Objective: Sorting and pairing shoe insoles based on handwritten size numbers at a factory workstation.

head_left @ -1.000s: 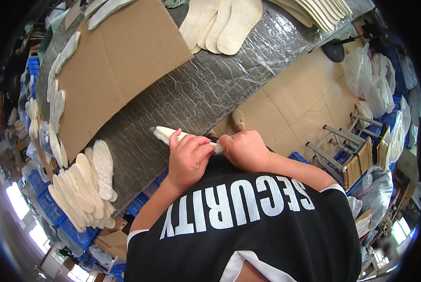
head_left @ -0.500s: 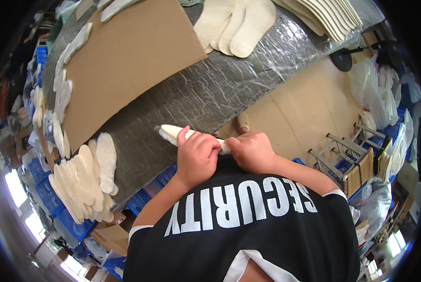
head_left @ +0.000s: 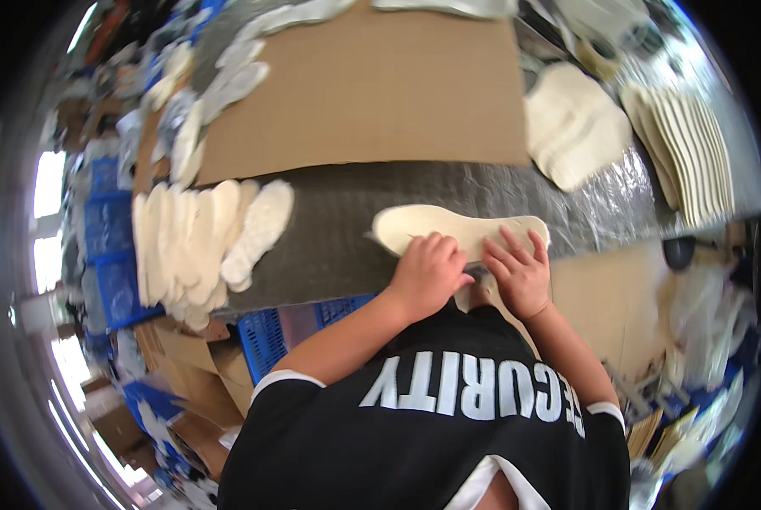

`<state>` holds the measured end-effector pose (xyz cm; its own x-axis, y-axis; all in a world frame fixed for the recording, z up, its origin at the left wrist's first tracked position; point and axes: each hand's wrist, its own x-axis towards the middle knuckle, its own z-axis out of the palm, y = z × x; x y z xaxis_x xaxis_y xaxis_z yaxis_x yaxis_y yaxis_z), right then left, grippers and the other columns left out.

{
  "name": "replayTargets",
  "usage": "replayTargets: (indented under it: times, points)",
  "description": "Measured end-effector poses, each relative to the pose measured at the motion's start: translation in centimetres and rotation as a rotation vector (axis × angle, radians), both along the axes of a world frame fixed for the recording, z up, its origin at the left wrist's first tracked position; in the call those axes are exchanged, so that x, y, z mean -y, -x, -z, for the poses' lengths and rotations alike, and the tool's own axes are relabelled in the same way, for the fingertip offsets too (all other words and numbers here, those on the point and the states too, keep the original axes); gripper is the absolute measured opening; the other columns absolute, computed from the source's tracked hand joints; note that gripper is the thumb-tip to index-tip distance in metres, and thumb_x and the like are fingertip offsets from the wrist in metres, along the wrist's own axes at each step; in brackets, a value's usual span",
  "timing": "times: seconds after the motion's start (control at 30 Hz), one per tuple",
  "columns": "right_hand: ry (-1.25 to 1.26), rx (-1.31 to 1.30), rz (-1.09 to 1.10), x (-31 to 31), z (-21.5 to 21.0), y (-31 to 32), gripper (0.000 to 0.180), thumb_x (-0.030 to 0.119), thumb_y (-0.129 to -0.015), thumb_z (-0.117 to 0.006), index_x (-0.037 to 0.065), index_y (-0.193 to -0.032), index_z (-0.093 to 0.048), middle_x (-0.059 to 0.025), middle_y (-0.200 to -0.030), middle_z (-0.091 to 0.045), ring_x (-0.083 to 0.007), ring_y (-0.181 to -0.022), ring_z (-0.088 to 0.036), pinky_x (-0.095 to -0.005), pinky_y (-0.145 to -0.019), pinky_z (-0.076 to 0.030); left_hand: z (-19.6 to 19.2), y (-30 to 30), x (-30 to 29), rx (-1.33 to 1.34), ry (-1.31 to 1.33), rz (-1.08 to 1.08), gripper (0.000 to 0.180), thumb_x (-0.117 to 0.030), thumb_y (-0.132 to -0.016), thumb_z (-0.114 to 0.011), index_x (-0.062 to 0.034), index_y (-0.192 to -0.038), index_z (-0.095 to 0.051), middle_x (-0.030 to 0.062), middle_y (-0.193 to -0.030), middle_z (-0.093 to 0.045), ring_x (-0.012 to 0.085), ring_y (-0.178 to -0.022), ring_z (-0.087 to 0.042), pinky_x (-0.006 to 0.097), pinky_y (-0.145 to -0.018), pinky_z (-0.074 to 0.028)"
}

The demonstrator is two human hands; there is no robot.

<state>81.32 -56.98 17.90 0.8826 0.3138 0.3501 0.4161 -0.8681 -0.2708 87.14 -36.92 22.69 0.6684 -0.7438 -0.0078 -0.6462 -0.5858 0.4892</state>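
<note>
A cream shoe insole [head_left: 448, 225] lies flat on the grey padded table [head_left: 338, 238], toe end pointing left. My left hand [head_left: 427, 274] rests on its near edge with the fingers curled over it. My right hand [head_left: 520, 274] presses on the heel end, fingers spread. A second cream piece [head_left: 474, 297] shows below and between the hands at the table's edge; what it is cannot be told. My black shirt with white lettering fills the lower part of the view.
A fanned row of cream insoles [head_left: 202, 242] lies at the left of the table. A big cardboard sheet [head_left: 363, 93] covers the far side. More insoles are piled [head_left: 576, 127] and stacked [head_left: 686, 144] at the right. Blue crates [head_left: 265, 336] stand under the table.
The insole, held up near my chest before, now lies flat on the table with both hands pressing on top. My head has turned, shifting the whole view.
</note>
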Motion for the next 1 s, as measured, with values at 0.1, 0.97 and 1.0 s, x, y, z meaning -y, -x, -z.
replayTargets:
  times: [0.1, 0.97, 1.0]
  points:
    - [-0.041, -0.166, -0.053, 0.6, 3.4, -0.5, 0.031, 0.026, -0.07, -0.07, 0.013, -0.098, -0.066, -0.0007, -0.119, -0.064, -0.0237, -0.124, -0.05, -0.051, -0.106, -0.029, 4.8, -0.9, -2.3, -0.004, -0.017, -0.115, 0.054, -0.037, -0.067, -0.078, -0.0057, -0.107, -0.06, 0.0146, -0.117, -0.052, 0.0323, -0.112, -0.047, 0.044, -0.094, -0.04]
    - [-0.633, -0.811, -0.915, -22.6, -3.9, -9.1, 0.076, 0.03, -0.082, -0.071, -0.002, -0.139, -0.032, -0.0265, -0.134, -0.044, -0.0431, -0.122, -0.045, -0.0446, -0.103, -0.038, -1.0, -2.1, -19.7, -0.404, 1.252, -0.99, 0.101, -0.004, -0.078, -0.07, -0.0061, -0.15, 0.0, 0.0138, -0.128, -0.043, 0.0217, -0.108, -0.057, 0.035, -0.089, -0.051]
    - [-0.628, -0.805, -0.9, -22.4, -3.4, -9.8, 0.076, 0.03, -0.082, -0.071, -0.002, -0.139, -0.032, -0.0265, -0.134, -0.044, -0.0431, -0.122, -0.045, -0.0446, -0.103, -0.038, -3.1, -3.2, -20.8, -0.398, 1.064, -1.105, 0.098, -0.001, -0.076, -0.068, -0.0051, -0.15, -0.003, 0.0134, -0.126, -0.045, 0.0189, -0.103, -0.058, 0.03, -0.079, -0.053]
